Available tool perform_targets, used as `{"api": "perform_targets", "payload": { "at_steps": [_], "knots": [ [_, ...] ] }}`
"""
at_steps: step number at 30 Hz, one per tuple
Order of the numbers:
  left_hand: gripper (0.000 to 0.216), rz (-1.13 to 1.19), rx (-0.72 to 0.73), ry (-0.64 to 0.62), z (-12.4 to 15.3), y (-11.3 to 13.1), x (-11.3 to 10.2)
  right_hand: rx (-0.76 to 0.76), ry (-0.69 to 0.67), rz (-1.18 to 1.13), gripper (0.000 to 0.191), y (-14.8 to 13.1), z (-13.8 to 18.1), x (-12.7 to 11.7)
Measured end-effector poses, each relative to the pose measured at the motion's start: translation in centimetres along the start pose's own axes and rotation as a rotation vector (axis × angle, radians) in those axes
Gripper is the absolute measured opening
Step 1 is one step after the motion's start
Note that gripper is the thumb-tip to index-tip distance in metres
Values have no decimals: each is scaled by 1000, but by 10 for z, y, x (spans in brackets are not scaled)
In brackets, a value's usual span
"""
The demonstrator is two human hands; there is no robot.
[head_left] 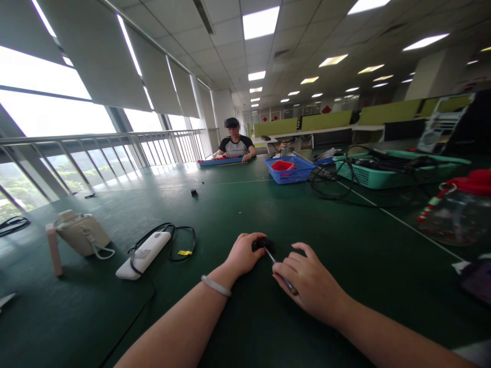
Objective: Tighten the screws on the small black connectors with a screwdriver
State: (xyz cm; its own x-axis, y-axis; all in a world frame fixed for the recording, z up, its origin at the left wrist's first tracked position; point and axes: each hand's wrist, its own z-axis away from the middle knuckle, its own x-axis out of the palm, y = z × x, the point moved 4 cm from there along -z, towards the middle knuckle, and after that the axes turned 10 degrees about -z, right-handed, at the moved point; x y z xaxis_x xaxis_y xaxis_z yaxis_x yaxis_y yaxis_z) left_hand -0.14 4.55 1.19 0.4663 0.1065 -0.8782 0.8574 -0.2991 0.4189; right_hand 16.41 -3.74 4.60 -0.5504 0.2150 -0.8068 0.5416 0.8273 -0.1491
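Note:
On the green table, my left hand (245, 253) closes round a small black part (264, 243), whose kind I cannot make out. My right hand (297, 271) grips a thin metal tool like a screwdriver (286, 282) between thumb and fingers, with the index finger raised. The tool slants up and left, and its tip meets the black part beside my left thumb. My left fingers cover much of that part. A pale bracelet (216, 285) circles my left wrist.
A white power bank (143, 255) with a black cable and a beige bottle (82, 235) lie left. A small black piece (194, 192) sits ahead. Blue basket (290, 176), green basket (368, 179) and red-lidded jar (456, 214) stand right. Across the table sits a person (235, 145) at a blue tray.

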Motion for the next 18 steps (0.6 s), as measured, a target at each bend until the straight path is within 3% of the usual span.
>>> {"api": "perform_targets", "payload": {
  "at_steps": [9, 18],
  "knots": [
    [42, 2, 9, 4, -1, 4, -1, -24, 40, -38, 10, 2, 1, -3],
    [41, 3, 29, 27, 0, 4, -1, -3, -10, -45, 8, 2, 1, -1]
  ]
}}
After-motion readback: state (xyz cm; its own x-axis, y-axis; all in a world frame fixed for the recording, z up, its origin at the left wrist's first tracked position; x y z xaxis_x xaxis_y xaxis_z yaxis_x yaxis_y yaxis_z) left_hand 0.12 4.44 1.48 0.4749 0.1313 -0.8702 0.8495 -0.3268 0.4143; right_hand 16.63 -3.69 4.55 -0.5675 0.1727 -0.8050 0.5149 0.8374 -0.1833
